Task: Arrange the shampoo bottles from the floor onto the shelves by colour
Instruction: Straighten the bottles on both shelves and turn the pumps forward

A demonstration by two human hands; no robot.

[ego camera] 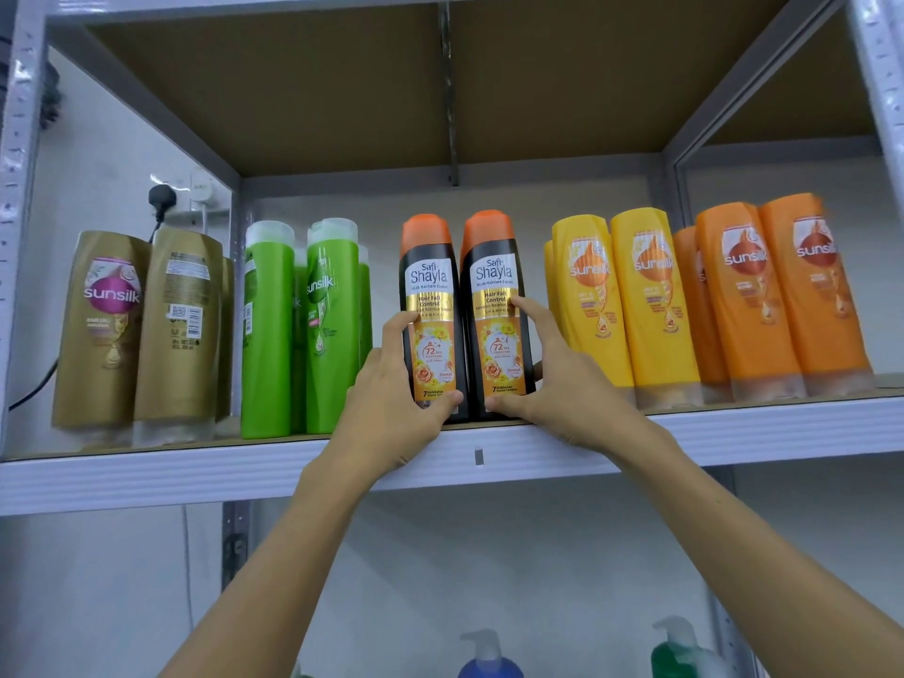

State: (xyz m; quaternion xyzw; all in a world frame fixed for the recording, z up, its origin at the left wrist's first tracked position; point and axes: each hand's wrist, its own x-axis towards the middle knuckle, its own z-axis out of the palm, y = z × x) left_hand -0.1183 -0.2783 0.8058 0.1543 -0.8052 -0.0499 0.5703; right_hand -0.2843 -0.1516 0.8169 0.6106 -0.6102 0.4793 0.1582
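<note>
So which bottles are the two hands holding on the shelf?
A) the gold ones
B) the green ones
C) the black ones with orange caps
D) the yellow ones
C: the left hand and right hand each grip one of the two black plastic bottles with orange caps, standing side by side on the grey metal shelf.

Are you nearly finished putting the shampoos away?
Looks close. Gold, green, yellow and orange bottles already stand grouped on the shelf. The left hand and right hand each hold a black bottle there. The floor is out of view, so leftovers are unknown.
</note>
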